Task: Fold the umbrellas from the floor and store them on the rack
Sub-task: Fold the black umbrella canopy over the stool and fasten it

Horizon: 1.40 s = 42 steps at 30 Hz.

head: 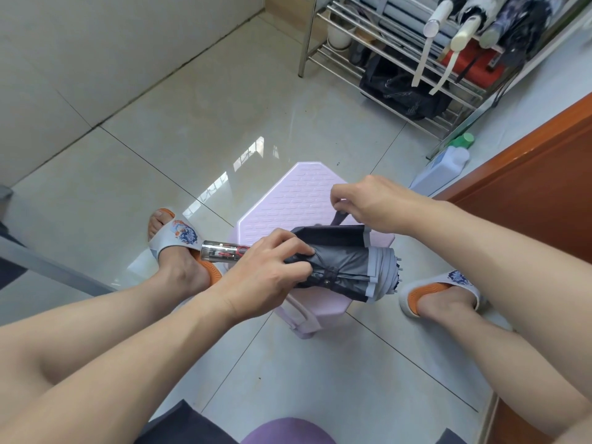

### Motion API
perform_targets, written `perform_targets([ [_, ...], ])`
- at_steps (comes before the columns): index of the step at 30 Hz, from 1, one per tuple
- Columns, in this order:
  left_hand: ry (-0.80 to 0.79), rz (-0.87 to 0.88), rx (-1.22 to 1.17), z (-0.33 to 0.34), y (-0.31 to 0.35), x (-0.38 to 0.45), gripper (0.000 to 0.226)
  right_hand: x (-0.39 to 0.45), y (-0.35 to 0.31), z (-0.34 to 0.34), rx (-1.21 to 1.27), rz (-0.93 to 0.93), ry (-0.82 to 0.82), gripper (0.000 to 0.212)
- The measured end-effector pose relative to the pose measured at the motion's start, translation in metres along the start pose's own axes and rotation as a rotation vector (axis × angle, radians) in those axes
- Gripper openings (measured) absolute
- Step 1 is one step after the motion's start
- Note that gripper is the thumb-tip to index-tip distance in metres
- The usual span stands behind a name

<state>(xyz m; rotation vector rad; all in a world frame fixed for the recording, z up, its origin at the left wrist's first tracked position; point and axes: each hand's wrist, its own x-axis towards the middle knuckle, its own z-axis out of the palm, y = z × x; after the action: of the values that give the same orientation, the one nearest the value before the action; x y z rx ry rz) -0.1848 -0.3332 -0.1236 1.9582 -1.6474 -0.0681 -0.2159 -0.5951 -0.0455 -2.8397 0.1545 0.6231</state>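
Note:
A collapsed grey umbrella with a clear handle lies across a pale pink stool in front of me. My left hand grips the bunched canopy near the handle end. My right hand pinches the umbrella's dark closing strap and holds it up above the canopy. The metal rack stands at the top right, with three folded umbrellas lying on its top shelf, handles pointing toward me.
A black bag and a red box sit on the rack's lower shelves. A white bottle with a green cap stands by a wooden door on the right. My sandalled feet flank the stool on the tiled floor.

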Motion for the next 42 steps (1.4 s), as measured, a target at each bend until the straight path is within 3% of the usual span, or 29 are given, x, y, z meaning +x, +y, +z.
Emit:
perform_targets([
  [7,-0.01,-0.001,0.001,-0.002,0.002,0.0,0.009,0.006,0.008,0.019,0.392,0.105,0.018,0.017],
  [13,-0.019,0.031,0.067,0.0,0.002,-0.003,0.014,0.009,0.008,0.024,0.185,0.09,0.027,0.012],
  [16,-0.012,0.044,0.077,0.0,0.004,-0.003,0.027,0.011,0.004,0.024,0.42,0.102,0.077,0.018],
  [21,-0.019,0.016,0.077,-0.001,0.005,-0.003,0.015,0.01,-0.004,0.023,0.728,0.119,0.103,0.013],
  [25,-0.001,0.019,0.07,0.001,0.004,-0.003,0.012,0.009,0.004,0.026,0.771,0.213,0.145,0.034],
  [34,0.043,0.011,0.055,0.002,0.006,-0.003,0.012,-0.032,-0.027,0.01,0.938,0.07,0.13,0.03],
  [38,0.044,-0.054,0.054,-0.001,0.009,-0.003,0.01,-0.05,-0.023,0.014,1.013,0.167,0.106,0.025],
  [42,-0.002,-0.011,0.026,-0.001,0.006,-0.002,0.013,-0.047,-0.013,0.021,0.777,0.319,0.193,0.017],
])
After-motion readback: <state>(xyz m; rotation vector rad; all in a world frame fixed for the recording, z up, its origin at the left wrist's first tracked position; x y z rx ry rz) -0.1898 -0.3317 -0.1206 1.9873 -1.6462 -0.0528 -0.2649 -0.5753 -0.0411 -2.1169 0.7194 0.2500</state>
